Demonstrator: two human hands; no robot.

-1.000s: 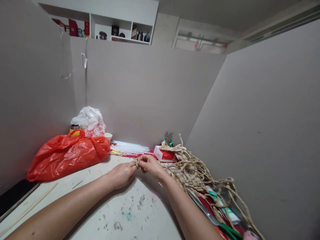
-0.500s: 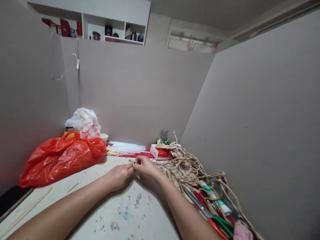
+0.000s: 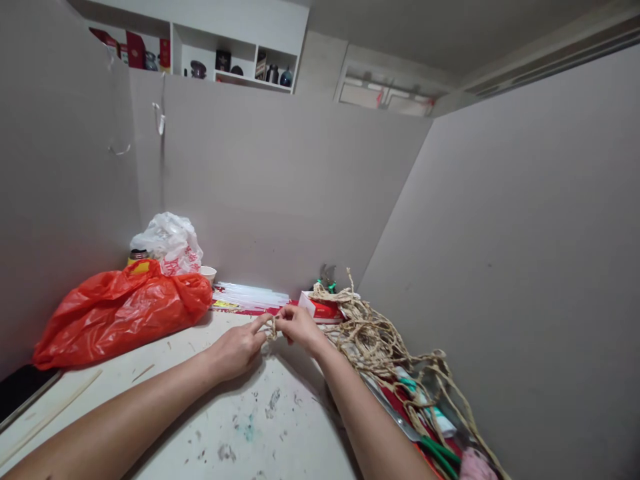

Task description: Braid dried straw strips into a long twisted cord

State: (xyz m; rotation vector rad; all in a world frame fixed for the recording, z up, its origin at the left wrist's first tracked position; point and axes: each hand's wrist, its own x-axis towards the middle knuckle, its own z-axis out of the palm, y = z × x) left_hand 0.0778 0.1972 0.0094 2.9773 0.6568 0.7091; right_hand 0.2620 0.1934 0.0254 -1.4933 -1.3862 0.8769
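Observation:
Between my two hands is a short looped piece of tan twisted rope (image 3: 271, 331), just above the white table. My left hand (image 3: 241, 348) grips it from the left, its index finger stretched toward the loop. From the other side my right hand (image 3: 298, 327) pinches the rope between thumb and fingertips. Close by on the right lies a tangled heap of the same rope (image 3: 373, 333). Whether the held piece joins that heap is hidden behind my right hand.
A red plastic bag (image 3: 125, 310) fills the left side, with a white bag (image 3: 170, 240) and paper cup (image 3: 209, 274) behind. White glue sticks (image 3: 250, 295), a red box (image 3: 325, 310) and green-handled pruners (image 3: 327, 280) stand at the back. Green-handled scissors (image 3: 437, 453) lie right.
My hands have drawn slightly apart, showing more of the rope loop. The left index finger has extended, and the right hand has shifted a little to the right.

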